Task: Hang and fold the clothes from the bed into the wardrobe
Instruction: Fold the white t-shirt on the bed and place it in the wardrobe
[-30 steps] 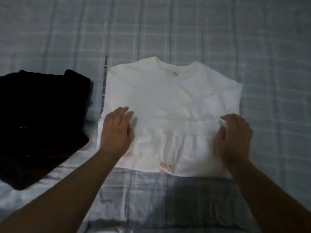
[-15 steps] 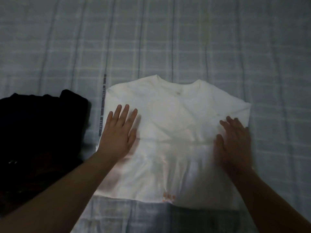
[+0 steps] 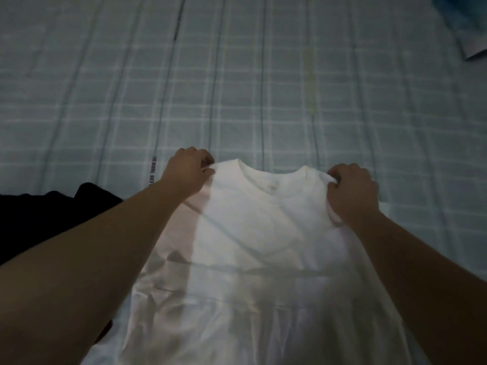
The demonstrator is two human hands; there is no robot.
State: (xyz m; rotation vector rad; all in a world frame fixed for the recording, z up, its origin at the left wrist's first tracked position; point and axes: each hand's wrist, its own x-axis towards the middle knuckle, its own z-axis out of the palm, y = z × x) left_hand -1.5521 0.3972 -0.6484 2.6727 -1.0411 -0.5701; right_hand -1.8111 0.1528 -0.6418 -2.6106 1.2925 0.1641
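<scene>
Hands (image 3: 268, 177) now pinching soft shirt (image 3: 253, 246) shoulders

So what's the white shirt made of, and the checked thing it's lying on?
The white shirt looks like soft, matte knit fabric, probably cotton. It creases and bunches where the left hand and right hand pinch its shoulders. The checked bed sheet looks like thin woven cloth, matte, with faint ripples and printed or woven lines. The exact fibre can't be told from the picture.
</scene>
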